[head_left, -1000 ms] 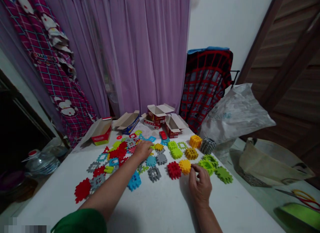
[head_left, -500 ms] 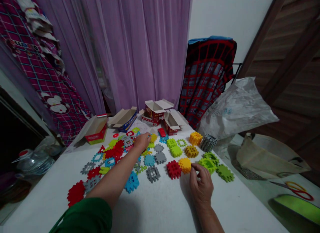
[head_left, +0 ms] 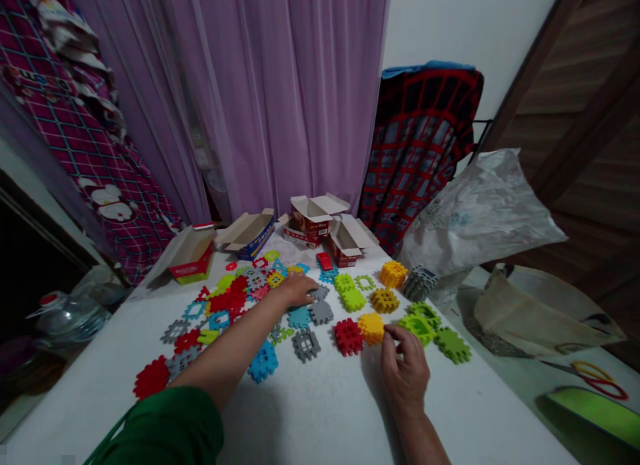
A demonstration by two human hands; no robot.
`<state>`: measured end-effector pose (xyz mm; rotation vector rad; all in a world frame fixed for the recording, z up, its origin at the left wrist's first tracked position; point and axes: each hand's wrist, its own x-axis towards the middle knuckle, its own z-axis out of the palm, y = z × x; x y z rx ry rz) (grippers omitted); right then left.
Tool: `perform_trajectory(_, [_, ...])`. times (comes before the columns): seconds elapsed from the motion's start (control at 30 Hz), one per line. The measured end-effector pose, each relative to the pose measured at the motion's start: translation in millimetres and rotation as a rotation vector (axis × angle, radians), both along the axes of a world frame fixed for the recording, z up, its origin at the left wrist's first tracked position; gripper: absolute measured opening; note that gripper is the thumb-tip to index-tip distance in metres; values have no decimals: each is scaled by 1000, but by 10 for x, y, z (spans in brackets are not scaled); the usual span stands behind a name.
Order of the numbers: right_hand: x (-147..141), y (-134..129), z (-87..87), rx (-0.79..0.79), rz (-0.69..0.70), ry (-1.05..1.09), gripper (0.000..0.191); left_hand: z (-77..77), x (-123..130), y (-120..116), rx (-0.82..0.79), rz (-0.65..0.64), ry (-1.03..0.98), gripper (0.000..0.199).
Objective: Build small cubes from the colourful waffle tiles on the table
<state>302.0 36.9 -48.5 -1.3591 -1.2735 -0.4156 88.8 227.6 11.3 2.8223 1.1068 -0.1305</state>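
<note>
Shifted rightward since the earlier frame, the left hand (head_left: 299, 290) lies palm-down and open, its fingertips (head_left: 314, 290) just beside a gray waffle block (head_left: 320, 292). Right of it, the right hand (head_left: 406, 366) has curled fingers drawn together, touching or just beside an orange waffle block (head_left: 371, 328) and a lime-green waffle block (head_left: 417, 330); any grip cannot be told. Behind the left hand lie mixed red and blue waffle blocks (head_left: 227, 304). Farther beyond both hands stand open cardboard boxes (head_left: 313, 218) on a white table (head_left: 340, 412).
</note>
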Motion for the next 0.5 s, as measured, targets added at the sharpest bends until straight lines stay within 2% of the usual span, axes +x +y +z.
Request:
perform_trajectory(0.2, [-10, -10, 7, -17, 2, 29, 10, 22, 75, -72, 71, 92, 12, 27])
perform_trajectory(0.37, [-20, -34, 26, -46, -7, 71, 9, 142, 71, -52, 76, 333, -176, 32])
perform_trajectory(0.43, [-21, -33, 32, -40, -6, 72, 9, 198, 22, -48, 30, 389, -264, 34])
perform_trajectory(0.5, [-22, -24, 37, -37, -5, 66, 9, 226, -42, -69, -132, 403, -364, 34])
